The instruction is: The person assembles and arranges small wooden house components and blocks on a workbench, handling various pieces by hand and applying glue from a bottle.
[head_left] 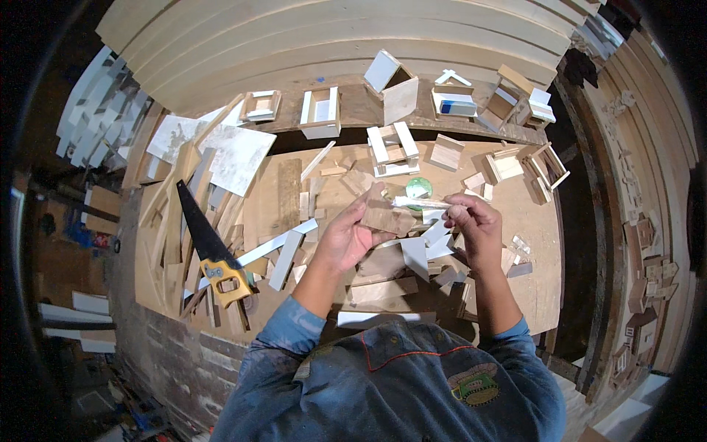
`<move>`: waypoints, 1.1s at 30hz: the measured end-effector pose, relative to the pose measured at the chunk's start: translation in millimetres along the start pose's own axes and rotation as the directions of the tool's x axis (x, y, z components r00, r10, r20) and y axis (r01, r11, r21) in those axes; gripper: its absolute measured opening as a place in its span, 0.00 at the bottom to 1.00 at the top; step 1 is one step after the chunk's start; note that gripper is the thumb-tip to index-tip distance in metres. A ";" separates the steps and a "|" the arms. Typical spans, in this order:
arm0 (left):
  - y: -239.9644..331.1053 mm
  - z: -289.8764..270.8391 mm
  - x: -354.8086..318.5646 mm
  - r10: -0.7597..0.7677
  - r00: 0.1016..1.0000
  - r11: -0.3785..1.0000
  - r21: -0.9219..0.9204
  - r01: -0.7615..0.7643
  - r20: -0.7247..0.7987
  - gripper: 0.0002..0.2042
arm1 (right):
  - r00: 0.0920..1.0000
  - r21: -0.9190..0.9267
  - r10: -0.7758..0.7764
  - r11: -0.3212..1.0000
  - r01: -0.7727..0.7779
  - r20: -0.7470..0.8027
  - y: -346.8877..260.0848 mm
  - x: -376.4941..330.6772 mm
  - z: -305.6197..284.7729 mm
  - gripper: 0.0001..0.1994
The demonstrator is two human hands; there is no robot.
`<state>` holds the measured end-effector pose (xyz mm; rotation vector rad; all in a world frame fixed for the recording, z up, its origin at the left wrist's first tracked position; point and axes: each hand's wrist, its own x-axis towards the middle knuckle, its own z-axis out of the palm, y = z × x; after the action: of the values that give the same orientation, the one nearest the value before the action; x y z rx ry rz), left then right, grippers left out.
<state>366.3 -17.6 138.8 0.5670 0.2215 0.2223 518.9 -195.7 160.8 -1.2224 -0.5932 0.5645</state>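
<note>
My left hand [349, 234] is closed around the left side of a small brown wooden board [384, 217], held above the middle of the workbench. In my right hand [475, 221], a thin stick [440, 204] with a whitish end is pinched between thumb and fingers. Its white tip points left and lies at the board's upper edge; whether it touches cannot be made out. Just beyond the stick is a round green lid or shallow container [418, 188]. Wooden and white offcuts lie below my hands, among them a white angled piece [414, 256].
A handsaw with a yellow handle [225, 281] rests on a pile of wood strips at the left. Small box-like wooden assemblies, such as a white-edged one [394, 149], stand across the bench and back ledge. A large white-faced panel [239, 156] lies at the far left.
</note>
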 end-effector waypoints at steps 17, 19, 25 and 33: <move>0.5 12.5 -33.5 0.064 0.996 0.992 -0.103 -0.070 -0.062 0.20 | 0.989 0.207 0.143 0.969 -0.134 -0.029 5.0 -21.3 15.8 0.11; 1.3 16.2 -36.0 0.052 0.994 0.997 -0.055 -0.058 -0.095 0.20 | 0.990 0.216 0.138 0.968 -0.131 -0.018 5.5 -22.3 14.3 0.12; 5.9 17.9 -41.8 0.057 0.995 0.997 0.062 -0.052 -0.083 0.19 | 0.987 0.287 0.161 0.945 -0.156 0.007 7.9 -19.7 14.1 0.11; 6.5 20.0 -41.9 0.080 0.995 0.995 -0.052 -0.082 -0.052 0.23 | 0.982 0.366 0.184 0.911 -0.189 0.049 13.3 -19.6 14.5 0.12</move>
<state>330.8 -33.5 164.9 0.5172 0.2399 0.3205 493.8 -195.9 149.1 -0.9212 -0.3602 0.8075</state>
